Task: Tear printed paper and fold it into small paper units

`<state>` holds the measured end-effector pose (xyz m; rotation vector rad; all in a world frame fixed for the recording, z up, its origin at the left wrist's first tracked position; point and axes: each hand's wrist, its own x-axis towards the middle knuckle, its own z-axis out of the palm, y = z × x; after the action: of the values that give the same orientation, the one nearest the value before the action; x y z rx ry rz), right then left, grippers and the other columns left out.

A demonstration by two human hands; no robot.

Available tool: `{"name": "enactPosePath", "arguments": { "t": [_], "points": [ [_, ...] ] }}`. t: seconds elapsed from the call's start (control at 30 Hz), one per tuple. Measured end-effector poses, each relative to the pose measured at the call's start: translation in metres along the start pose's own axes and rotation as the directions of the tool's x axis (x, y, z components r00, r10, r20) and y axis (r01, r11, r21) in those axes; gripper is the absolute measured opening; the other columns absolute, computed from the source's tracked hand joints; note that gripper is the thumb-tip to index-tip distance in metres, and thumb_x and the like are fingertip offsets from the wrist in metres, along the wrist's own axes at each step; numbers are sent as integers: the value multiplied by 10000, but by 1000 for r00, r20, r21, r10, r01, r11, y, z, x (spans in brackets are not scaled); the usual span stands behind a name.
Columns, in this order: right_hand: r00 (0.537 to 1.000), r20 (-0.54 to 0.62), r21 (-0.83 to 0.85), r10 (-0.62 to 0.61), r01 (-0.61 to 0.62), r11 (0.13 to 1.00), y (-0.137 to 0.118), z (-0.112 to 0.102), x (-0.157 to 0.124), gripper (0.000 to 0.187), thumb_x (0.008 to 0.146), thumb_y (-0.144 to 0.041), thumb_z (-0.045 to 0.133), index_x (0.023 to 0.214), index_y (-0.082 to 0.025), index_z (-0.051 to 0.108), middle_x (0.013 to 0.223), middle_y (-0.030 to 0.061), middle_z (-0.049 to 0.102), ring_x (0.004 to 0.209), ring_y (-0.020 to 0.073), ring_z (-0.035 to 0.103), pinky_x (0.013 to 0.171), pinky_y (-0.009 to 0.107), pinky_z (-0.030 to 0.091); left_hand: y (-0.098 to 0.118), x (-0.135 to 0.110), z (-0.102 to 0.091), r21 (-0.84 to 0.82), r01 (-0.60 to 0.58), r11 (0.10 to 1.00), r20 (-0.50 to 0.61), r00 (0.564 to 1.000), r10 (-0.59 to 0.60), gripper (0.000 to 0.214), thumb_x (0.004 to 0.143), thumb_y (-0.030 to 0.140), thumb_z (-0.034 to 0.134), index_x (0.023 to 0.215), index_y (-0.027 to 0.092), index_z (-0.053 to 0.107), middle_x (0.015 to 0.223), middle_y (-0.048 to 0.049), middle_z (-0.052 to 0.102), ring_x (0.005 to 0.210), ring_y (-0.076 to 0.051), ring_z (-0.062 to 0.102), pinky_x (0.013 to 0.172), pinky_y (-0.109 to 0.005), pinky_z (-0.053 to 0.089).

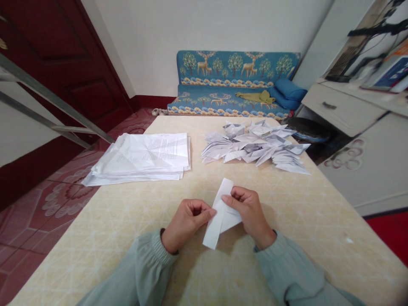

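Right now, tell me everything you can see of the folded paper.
The folded paper is white and thin-looking: a long, narrow band with a roughly triangular part showing on its right. It slants, top end toward the right. The left-hand grip pinches the band's left edge; the right-hand grip holds the right side, thumb on top. Whether it touches the table below is unclear.

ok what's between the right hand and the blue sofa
In the head view, the pile of folded papers lies between the right hand and the blue sofa, on the tabletop.
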<state>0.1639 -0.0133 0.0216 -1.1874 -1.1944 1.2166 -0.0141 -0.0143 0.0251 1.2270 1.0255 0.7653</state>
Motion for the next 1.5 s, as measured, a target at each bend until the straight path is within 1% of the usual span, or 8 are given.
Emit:
{"name": "enactPosePath", "arguments": {
  "t": [0.27,0.47,0.6,0.77,1.0,1.17,1.37,1.5],
  "points": [
    [974,-219,51,-51,64,997,8,-6,6,269,701,-305,710,578,-162,518,488,-68,424,440,63,332,417,204,214,1,-3,-2,-3,51,999,132,990,-51,323,757,391,650,628,99,604,555,-8,553,496,-69,434,463,-185,287],
    [928,-363,117,-78,128,985,10,-6,7,257,711,-300,708,593,-163,525,499,-69,445,445,64,349,412,196,236,-2,-1,0,-86,-22,996,68,997,28,258,760,371,659,754,115,628,644,-13,599,563,-82,493,528,-186,352],
    [944,-322,128,-69,115,985,11,-3,7,182,720,-301,704,668,-160,601,563,-41,558,491,85,444,452,201,323,-6,4,-4,-1,-112,994,-127,986,111,267,746,373,666,699,113,632,560,7,563,526,-77,467,507,-180,345],
    [977,-206,169,-54,90,981,6,1,5,166,661,-264,757,765,-171,667,713,-7,671,641,129,568,600,236,432,-10,11,-19,114,-212,971,-445,863,241,243,737,346,663,636,134,600,498,49,481,483,-62,397,470,-173,305],
    [998,53,14,-44,43,999,0,1,-2,213,728,-325,705,629,-151,630,501,-27,571,474,103,488,471,222,360,-13,18,-36,190,-205,960,-515,812,275,336,835,379,525,584,156,525,421,63,400,416,-72,350,428,-197,254],
    [999,8,2,-49,49,999,4,2,-2,202,764,-334,674,678,-152,685,552,16,659,523,131,568,528,233,424,-11,26,-38,100,-300,949,-561,771,303,357,835,384,541,571,150,487,495,58,391,478,-66,356,465,-183,275],
    [992,-112,21,-53,55,998,9,7,-1,197,755,-354,682,778,-159,702,673,43,708,634,171,622,598,259,465,-10,31,-31,-254,-380,890,-398,879,262,370,741,361,676,1043,164,588,765,6,614,661,-93,537,624,-190,410],
    [999,7,-51,-46,47,998,7,10,-5,239,765,-390,659,757,-153,691,630,43,682,553,156,571,504,241,396,-14,33,-28,-311,-298,903,-364,914,176,269,706,381,697,777,135,613,664,8,612,602,-101,537,604,-215,424]
  ]
}}
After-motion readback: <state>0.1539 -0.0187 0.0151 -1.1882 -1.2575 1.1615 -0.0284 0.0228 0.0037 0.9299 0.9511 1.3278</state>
